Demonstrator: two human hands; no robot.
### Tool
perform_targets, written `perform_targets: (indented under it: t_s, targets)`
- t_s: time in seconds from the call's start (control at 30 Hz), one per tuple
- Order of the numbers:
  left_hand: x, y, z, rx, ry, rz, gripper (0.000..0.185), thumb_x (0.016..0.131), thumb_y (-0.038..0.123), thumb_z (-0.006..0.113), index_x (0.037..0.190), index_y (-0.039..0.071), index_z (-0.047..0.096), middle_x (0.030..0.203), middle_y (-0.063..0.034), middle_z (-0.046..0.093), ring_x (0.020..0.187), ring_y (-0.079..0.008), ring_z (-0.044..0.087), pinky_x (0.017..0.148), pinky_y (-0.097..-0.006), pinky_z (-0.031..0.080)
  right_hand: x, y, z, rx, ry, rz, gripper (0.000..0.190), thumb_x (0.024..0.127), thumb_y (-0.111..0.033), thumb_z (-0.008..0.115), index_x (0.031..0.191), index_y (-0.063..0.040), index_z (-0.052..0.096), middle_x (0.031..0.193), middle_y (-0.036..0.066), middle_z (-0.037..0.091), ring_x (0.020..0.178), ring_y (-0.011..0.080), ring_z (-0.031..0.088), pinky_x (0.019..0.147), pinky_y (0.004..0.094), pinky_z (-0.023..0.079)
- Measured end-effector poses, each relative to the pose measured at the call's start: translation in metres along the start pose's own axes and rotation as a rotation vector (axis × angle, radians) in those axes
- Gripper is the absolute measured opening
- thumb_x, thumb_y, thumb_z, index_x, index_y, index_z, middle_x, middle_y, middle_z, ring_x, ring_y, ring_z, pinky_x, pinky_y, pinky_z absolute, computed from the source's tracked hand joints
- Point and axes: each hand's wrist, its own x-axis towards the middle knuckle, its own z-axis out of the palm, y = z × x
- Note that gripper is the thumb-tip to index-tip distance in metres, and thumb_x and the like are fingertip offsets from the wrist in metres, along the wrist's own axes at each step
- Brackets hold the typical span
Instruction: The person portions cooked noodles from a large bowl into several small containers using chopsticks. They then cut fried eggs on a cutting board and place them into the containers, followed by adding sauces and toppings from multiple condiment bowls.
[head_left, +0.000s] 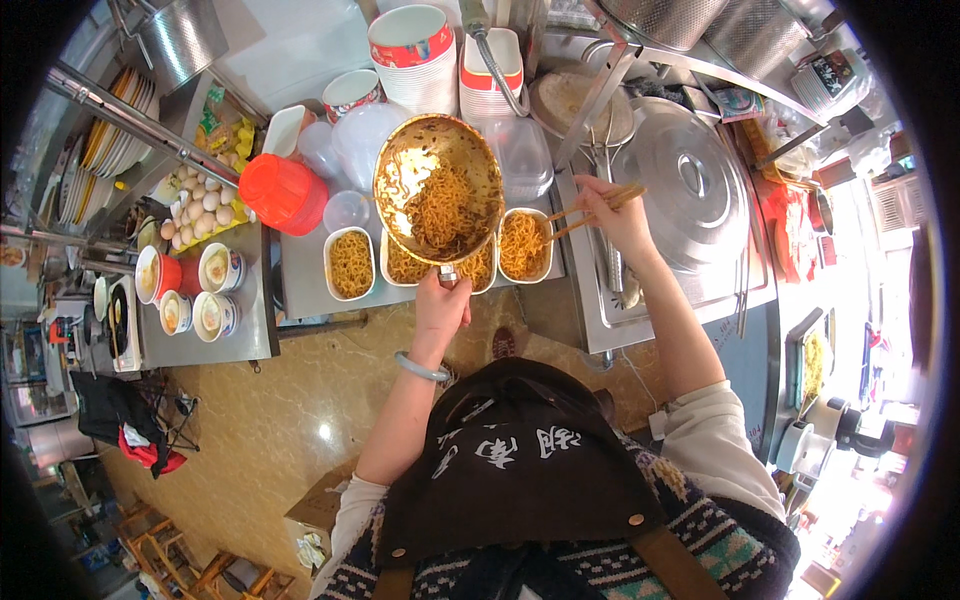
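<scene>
My left hand (442, 307) is closed on the handle of a metal pan (486, 165), which is tilted over the containers with cooked noodles (439, 206) in it. My right hand (615, 217) grips wooden chopsticks (626, 198); their tips reach the noodles in the right-hand white container (526, 246). A wider white container (478, 271) with noodles is partly hidden beneath the pan. At the left stands a smaller white container of noodles (350, 262).
Stacked paper bowls (415, 71) and clear plastic lids (517, 154) stand behind the pan. Orange-red bowls (283, 193), eggs (201, 206) and several filled cups (217, 315) are at the left. A large metal lid (686, 187) covers much of the right counter; a metal shelf frame (604, 101) rises nearby.
</scene>
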Motion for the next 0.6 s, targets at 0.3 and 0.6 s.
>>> perform_targets:
  t_s: [0.3,0.6]
  targets:
    - [0.001,0.001,0.002,-0.052,0.024,0.016,0.012,0.077,0.005,0.052,0.074,0.005,0.040,0.046,-0.0024,0.044,0.032,-0.0106,0.041,0.029,-0.0230,0.029,-0.013,0.000,-0.004,0.201,0.043,0.139,0.023,0.082,-0.011,0.053,0.101,0.000,0.059,0.072,0.006,0.061,0.066,0.0098,0.058,0.058,0.0222,0.048]
    - [-0.001,0.008,0.002,0.031,0.014,0.051,0.013,0.078,0.006,0.053,0.072,0.005,0.040,0.046,-0.0016,0.044,0.032,-0.0100,0.041,0.029,-0.0232,0.028,-0.022,0.002,0.021,0.169,-0.058,-0.002,0.023,0.085,-0.007,0.049,0.107,0.000,0.055,0.078,0.005,0.062,0.075,0.0122,0.060,0.063,0.0238,0.050]
